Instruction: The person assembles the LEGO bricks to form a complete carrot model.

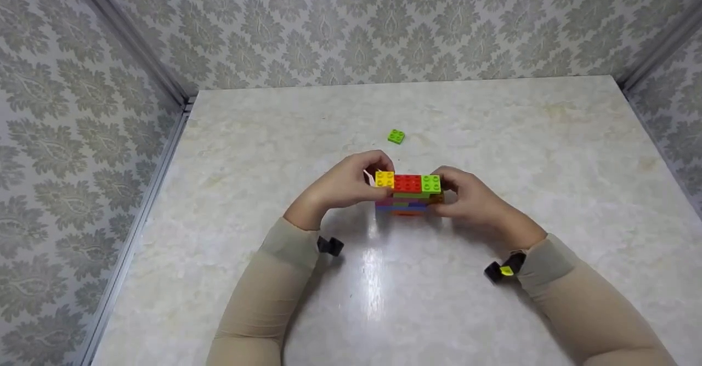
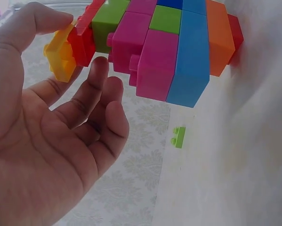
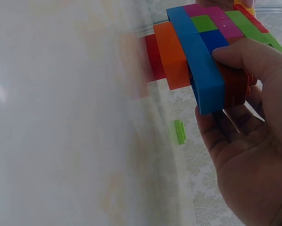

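Note:
A block structure of toy building bricks (image 1: pixel 408 184) stands on the table between both hands. Its top row runs yellow, red and green; pink, blue and brown bricks lie lower, with orange and red at the narrow base. My left hand (image 1: pixel 348 182) pinches the yellow brick (image 2: pixel 61 55) at the top left corner between thumb and index finger, its other fingers bent behind. On the opposite side my right hand (image 1: pixel 474 196) grips the structure, its thumb against the dark blue and brown bricks (image 3: pixel 234 80) and its fingers behind.
A loose flat green brick (image 1: pixel 396 136) lies on the table beyond the structure. The pale marbled table (image 1: pixel 247 135) meets patterned walls at the back and sides. Small black cameras (image 1: pixel 330 246) are worn at both wrists.

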The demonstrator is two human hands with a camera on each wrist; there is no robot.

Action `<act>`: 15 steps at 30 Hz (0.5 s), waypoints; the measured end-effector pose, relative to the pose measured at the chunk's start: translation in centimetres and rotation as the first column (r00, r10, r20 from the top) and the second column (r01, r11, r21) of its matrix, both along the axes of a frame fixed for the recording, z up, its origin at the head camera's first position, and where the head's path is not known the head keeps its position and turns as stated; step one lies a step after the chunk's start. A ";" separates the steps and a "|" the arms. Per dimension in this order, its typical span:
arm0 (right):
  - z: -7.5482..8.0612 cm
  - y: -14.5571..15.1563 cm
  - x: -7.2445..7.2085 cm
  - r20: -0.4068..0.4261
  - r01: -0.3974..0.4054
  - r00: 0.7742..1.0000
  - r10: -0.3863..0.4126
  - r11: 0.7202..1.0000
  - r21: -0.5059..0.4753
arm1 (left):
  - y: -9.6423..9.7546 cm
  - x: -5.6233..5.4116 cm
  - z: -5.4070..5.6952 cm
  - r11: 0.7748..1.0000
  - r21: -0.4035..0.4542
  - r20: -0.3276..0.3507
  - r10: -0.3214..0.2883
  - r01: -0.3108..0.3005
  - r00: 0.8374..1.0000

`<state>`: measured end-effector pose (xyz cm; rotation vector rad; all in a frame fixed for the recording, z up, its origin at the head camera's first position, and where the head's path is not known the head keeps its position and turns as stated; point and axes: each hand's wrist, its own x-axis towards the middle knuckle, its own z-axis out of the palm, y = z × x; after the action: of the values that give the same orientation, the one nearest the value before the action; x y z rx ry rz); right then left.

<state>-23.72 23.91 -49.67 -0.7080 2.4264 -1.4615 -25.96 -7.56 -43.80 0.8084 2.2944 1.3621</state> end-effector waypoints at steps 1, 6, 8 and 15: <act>0.0 0.0 0.0 0.000 0.000 1.000 0.000 1.000 0.003 | 0.0 0.0 0.0 1.000 -0.003 0.004 -0.002 0.002 1.000; 0.1 0.0 -0.1 0.005 0.003 1.000 -0.003 1.000 0.014 | -0.2 -0.2 -0.2 1.000 -0.029 0.008 -0.009 0.009 1.000; 0.1 0.0 -0.1 0.009 0.005 1.000 -0.005 1.000 0.014 | -0.3 -0.3 -0.4 0.999 -0.032 0.002 -0.012 0.012 1.000; -0.1 0.0 -0.2 0.030 -0.004 1.000 0.005 1.000 -0.001 | -1.3 -0.6 -2.7 0.999 0.050 0.033 -0.016 0.014 0.999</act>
<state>-23.88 23.90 -49.80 -0.6865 2.4005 -1.4613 -26.54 -8.84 -46.46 0.8103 2.2329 1.4210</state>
